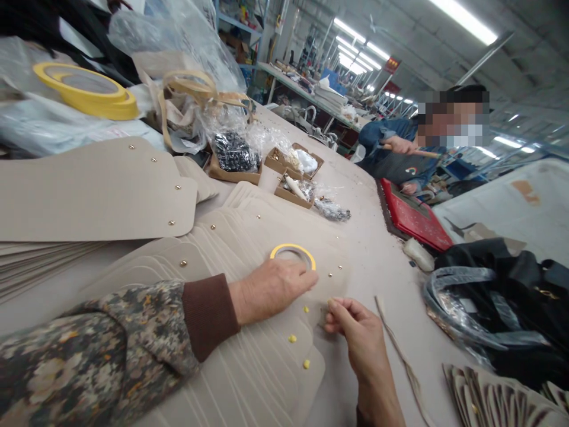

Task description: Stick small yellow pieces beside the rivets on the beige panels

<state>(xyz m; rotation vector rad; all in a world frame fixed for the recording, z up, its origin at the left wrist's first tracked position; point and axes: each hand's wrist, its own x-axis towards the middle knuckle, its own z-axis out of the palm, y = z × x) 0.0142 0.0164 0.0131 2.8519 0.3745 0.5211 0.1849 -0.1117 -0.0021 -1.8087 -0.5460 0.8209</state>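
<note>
Workshop table [382, 261] strewn with beige panels [249, 237], shelves behind

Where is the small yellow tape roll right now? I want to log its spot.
In the head view, the small yellow tape roll lies on the fanned beige panels near centre, just beyond the left hand, whose fingertips touch its near edge.
</note>
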